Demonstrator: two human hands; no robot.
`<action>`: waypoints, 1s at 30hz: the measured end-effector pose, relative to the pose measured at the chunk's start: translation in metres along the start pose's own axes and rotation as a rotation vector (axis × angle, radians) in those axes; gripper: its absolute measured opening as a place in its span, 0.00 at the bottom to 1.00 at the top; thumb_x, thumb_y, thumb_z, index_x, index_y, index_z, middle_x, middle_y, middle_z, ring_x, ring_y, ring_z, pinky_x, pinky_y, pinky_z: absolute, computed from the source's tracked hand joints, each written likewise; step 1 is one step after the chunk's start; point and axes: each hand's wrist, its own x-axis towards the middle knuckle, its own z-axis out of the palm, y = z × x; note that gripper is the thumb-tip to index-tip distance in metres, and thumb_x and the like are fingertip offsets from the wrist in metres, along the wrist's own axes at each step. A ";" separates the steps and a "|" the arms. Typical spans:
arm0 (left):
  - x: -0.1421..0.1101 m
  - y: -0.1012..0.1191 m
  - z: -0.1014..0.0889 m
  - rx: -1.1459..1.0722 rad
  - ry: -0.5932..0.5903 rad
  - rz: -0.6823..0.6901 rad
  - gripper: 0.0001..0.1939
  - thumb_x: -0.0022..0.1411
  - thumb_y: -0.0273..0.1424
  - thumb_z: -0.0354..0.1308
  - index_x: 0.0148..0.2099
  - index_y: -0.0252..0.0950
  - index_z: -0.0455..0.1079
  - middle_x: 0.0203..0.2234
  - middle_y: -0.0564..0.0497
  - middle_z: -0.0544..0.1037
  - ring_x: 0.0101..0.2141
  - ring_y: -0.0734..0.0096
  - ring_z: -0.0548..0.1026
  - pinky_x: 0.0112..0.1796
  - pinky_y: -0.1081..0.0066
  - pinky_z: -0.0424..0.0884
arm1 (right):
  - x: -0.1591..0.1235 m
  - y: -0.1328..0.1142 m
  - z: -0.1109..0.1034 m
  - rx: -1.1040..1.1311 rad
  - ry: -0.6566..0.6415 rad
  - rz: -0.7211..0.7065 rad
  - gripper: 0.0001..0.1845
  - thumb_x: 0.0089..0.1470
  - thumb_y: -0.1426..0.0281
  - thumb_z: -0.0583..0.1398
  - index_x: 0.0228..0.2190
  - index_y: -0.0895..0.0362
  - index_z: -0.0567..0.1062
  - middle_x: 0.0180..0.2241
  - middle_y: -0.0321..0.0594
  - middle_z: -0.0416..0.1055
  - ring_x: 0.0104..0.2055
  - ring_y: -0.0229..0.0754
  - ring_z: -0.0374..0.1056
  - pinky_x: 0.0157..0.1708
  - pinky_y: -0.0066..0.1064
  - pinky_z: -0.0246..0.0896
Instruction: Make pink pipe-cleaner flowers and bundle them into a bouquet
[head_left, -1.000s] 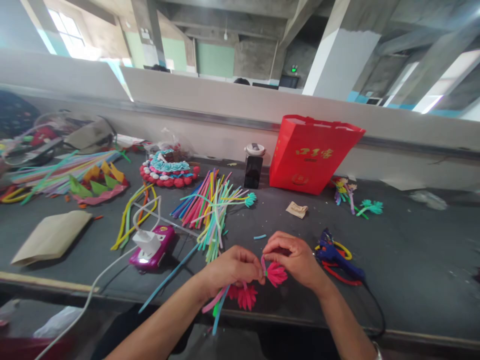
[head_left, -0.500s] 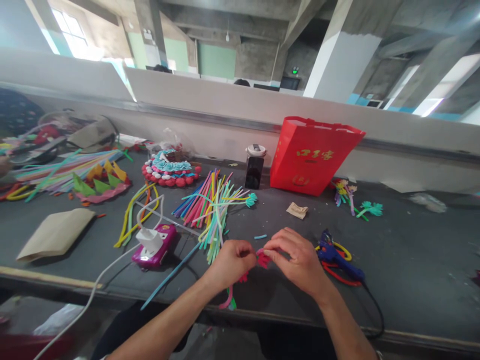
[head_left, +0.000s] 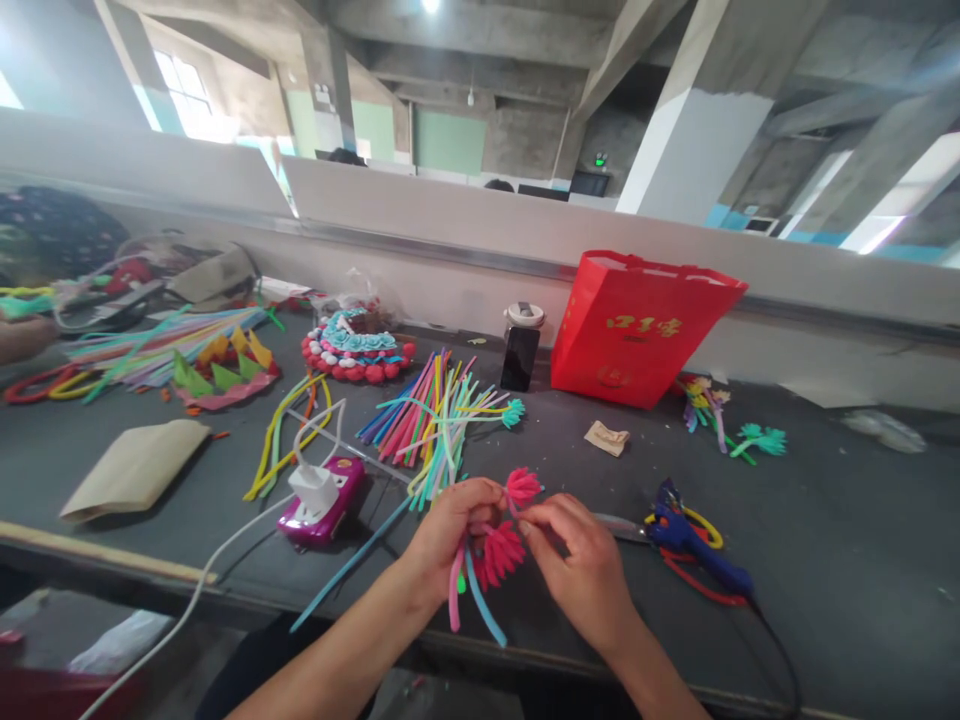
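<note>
My left hand is closed around a small bunch of pink pipe-cleaner flowers, just above the table's front edge. One pink flower stands above its fingertips, and a larger pink flower hangs lower. A pink stem and a blue stem stick out below the palm, with a bit of green between. My right hand pinches at the stem under the upper flower; its fingertips partly hide that spot. A loose bundle of coloured pipe cleaners lies beyond my left hand.
Right of my hands, a blue glue gun lies over scissors. A purple power strip with a white plug is at left. Further back are a red bag, a cup and a phone. Another person's hand shows far left.
The bunch in my left hand has turned up, so both pink flowers and the blue stem now show. My right hand has moved slightly lower. The view has shifted a little.
</note>
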 end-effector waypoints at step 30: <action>-0.009 -0.006 0.002 0.694 -0.236 0.042 0.07 0.46 0.30 0.57 0.24 0.32 0.74 0.19 0.52 0.74 0.24 0.75 0.69 0.30 0.75 0.62 | 0.019 0.019 -0.038 0.117 -0.189 -0.052 0.06 0.56 0.77 0.63 0.30 0.54 0.77 0.30 0.35 0.71 0.36 0.39 0.68 0.38 0.29 0.61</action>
